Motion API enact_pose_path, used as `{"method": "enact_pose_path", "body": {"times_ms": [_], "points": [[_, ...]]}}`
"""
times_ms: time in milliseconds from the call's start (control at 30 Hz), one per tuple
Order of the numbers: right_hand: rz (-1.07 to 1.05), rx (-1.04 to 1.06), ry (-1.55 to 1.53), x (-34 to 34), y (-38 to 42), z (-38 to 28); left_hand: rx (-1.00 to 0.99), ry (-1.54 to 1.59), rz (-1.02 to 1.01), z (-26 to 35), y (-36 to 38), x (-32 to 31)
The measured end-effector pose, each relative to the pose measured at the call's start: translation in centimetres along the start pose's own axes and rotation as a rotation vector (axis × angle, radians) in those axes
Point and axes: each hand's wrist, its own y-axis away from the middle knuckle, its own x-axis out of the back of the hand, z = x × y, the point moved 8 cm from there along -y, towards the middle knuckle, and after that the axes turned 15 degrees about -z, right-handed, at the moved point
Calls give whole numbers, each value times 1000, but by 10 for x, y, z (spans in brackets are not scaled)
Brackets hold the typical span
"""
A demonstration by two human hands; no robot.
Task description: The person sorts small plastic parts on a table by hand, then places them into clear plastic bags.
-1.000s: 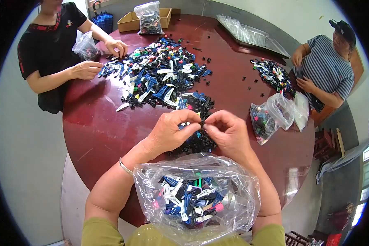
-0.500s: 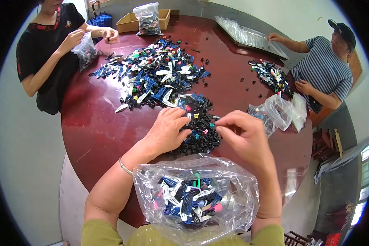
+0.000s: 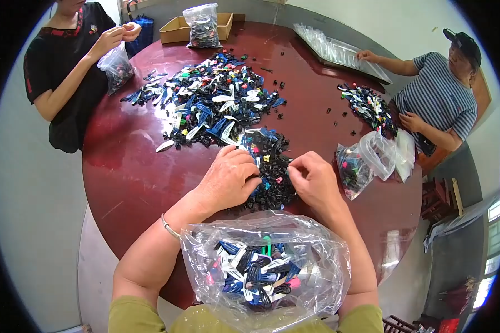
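Note:
My left hand (image 3: 228, 178) rests at the left edge of a pile of small black hair claw clips (image 3: 275, 191), thumb apart from the curved fingers. A few pink, yellow and blue clips lie among the black ones. At the pile's right edge my right hand (image 3: 315, 182) has thumb and forefinger pinched together; anything between them is too small to make out. Close to my body, below both hands, stands an open clear plastic bag (image 3: 200, 244) holding white, blue and black snap hair clips (image 3: 255, 275).
A large mixed heap of hair clips (image 3: 205, 102) lies beyond my hands on the red round table (image 3: 133, 183). A filled bag (image 3: 203, 28) stands by a cardboard box (image 3: 175, 32). Two people sit across, near a smaller heap (image 3: 368, 105), a tray (image 3: 339, 53) and another bag (image 3: 355, 172).
My right hand has moved down and left to the pile's edge, and its fingers have closed up. My left hand stays nearly still. The person at left has brought both hands together above their bag.

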Motion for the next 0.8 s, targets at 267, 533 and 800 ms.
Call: {"method": "enact_pose_path", "body": {"times_ms": [267, 533, 800], "points": [[-70, 121, -427, 66, 36, -81, 20, 9, -37, 6, 1, 1], [6, 175, -309, 63, 32, -81, 76, -92, -1, 1, 2, 1], [94, 45, 238, 6, -5, 18, 23, -136, 41, -1, 1, -3]]}}
